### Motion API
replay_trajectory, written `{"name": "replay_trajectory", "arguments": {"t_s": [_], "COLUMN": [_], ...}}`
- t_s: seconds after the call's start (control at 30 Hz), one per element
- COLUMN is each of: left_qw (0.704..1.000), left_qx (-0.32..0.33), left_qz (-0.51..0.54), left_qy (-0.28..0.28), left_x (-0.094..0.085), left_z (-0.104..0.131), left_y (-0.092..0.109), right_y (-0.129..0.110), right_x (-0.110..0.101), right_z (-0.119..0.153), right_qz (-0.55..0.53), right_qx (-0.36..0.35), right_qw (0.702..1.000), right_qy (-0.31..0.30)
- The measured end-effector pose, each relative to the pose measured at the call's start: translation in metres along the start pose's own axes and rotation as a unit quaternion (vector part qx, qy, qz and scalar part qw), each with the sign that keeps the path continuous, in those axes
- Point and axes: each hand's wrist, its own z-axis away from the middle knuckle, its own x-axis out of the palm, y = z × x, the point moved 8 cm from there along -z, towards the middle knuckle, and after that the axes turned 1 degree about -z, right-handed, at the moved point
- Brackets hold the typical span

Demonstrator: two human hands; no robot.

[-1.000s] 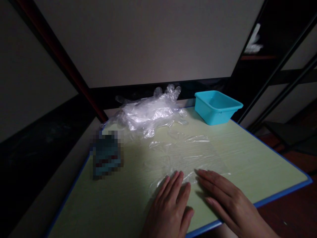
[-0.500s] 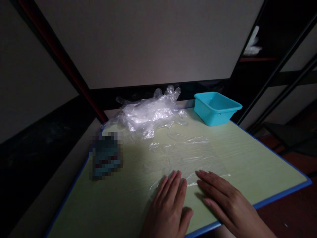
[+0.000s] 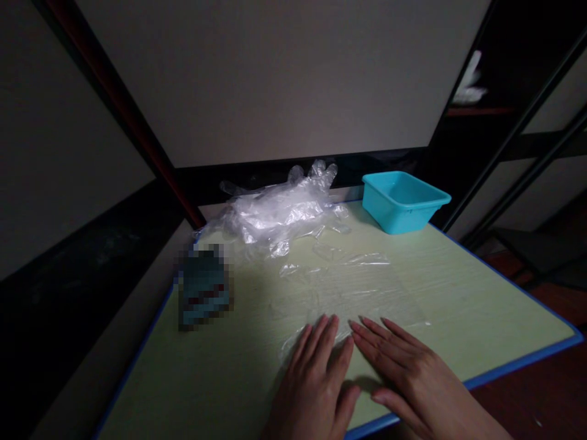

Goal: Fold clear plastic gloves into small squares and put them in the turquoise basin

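Plainly, at the left edge of the table (image 3: pixel 486 305) we see a dark greenish object (image 3: pixel 204 290), too pixelated to identify. Behind it and to the right lies a crumpled heap of clear plastic gloves (image 3: pixel 284 214), finger shapes sticking up. Farther right, at the back, stands a turquoise basin (image 3: pixel 406 221); we see bare inner walls, its floor partly hidden from us.

Nearer to us, our left hand (image 3: pixel 316 379) is palm down, fingers straight and loosely together, thumb held apart, tips on the near edge of a flat, clear plastic sheet (image 3: pixel 362 287), glove-like in outline. That sheet spreads across the middle of the table, in front of the heap. To the right, our right hand (image 3: pixel 413 366) is also palm down and unclenched, fingers slightly fanned, tips at the sheet's near edge, close to our left index finger.
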Motion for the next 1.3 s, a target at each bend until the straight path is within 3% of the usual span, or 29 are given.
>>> {"name": "replay_trajectory", "arguments": {"t_s": [0.27,0.53,0.67,0.83,1.07,1.3], "left_qw": [1.0,1.0,0.999,0.999,0.999,0.999], "left_qx": [-0.013,-0.007,-0.01,-0.02,-0.021,-0.017], "left_qz": [0.006,0.02,0.028,0.045,0.033,0.033], "left_qy": [-0.008,-0.017,-0.016,-0.007,-0.005,-0.007], "left_x": [0.0,0.003,0.003,0.0,0.002,0.004], "left_z": [0.0,0.001,0.002,0.002,0.002,0.002], "left_y": [-0.002,-0.003,-0.003,-0.004,-0.005,-0.003], "right_y": [0.013,0.055,0.065,0.054,0.008,0.014], "right_x": [-0.005,-0.012,-0.012,-0.019,-0.011,-0.005], "right_z": [0.016,0.055,0.065,0.057,0.013,0.012], "right_qz": [0.037,0.083,0.083,0.079,0.039,0.024], "right_qx": [0.024,0.092,0.111,0.105,0.01,0.029], "right_qw": [0.999,0.992,0.989,0.989,0.999,0.999], "right_qy": [0.001,0.032,0.051,0.071,0.03,0.022]}}
